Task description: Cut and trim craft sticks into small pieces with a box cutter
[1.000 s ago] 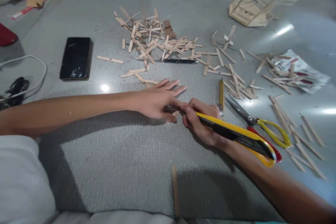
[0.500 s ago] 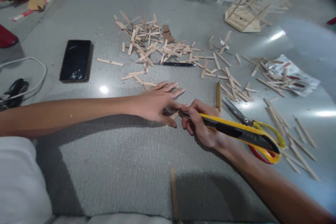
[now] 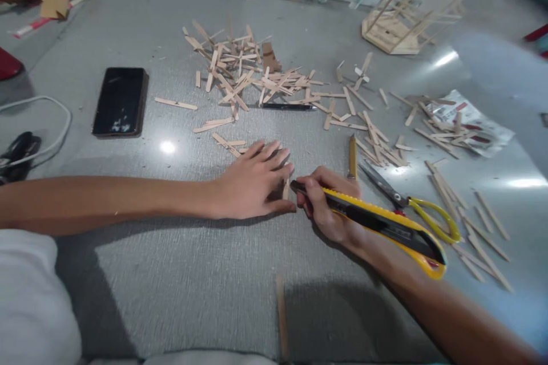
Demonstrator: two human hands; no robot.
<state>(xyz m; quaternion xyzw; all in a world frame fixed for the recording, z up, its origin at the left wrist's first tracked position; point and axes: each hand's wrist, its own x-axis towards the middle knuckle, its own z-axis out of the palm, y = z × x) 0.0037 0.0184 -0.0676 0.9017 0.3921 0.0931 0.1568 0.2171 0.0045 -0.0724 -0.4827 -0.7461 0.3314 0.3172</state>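
1. Change: over the last second your left hand turns a little, and the short wooden piece by its thumb goes from slanted to nearly in line with your view.
2. Change: the tip of the yellow-black knife and your right fingers now stand apart from the left index finger, where they met it half a second ago.
3. Meaning, as a judgement: the piece's right side is now better exposed to the blade, and your left fingertips are less in its way. Contact between tip and wood is too fine to confirm.
4. Left hand: palm down on the table, fingers moderately spread. The piece lies in the gap between index finger and thumb, partly covered; you cannot tell how firmly it is pressed.
5. Right hand: closed around the knife near its blade end, much like a pen grip, with the handle running back over the forearm.
6. Piece relative to right hand: just left of the knife tip, near the fingers.
7. Nearby: a second yellow cutter sits just beyond the right hand, scissors to its right, and scattered sticks beyond the left.
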